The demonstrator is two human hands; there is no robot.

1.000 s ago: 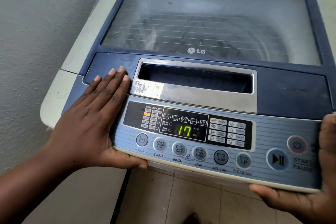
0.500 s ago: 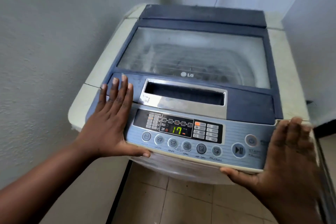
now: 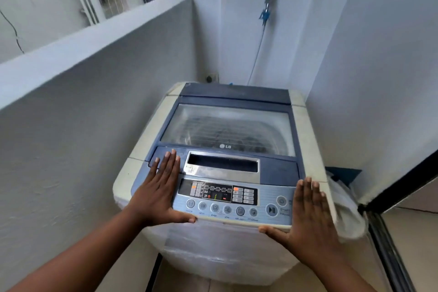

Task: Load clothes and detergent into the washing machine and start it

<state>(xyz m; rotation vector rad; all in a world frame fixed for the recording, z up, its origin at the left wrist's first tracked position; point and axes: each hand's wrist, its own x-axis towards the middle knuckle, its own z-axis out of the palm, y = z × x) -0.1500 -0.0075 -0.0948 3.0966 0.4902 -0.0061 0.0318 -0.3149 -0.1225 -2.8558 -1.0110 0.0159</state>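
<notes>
Blue and cream, the washing machine [image 3: 227, 149] is seen from farther back now, so the corner walls and a hose [image 3: 257, 50] behind it are shown. Its glass lid [image 3: 227, 130] is shut and the panel [image 3: 227, 197] is lit, but the numbers are blurred now. The left hand [image 3: 156, 192] and right hand [image 3: 308, 216] are still laid flat on the front corners, fingers straight, nothing held. It is judged that the wash is started.

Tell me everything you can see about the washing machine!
The washing machine is a cream top-loader with a dark blue, see-through lid, closed. Its silver control panel shows round buttons and a lit display. It stands in a corner between grey walls. The left hand and right hand lie flat on its front corners, thumbs under the edge.
</notes>
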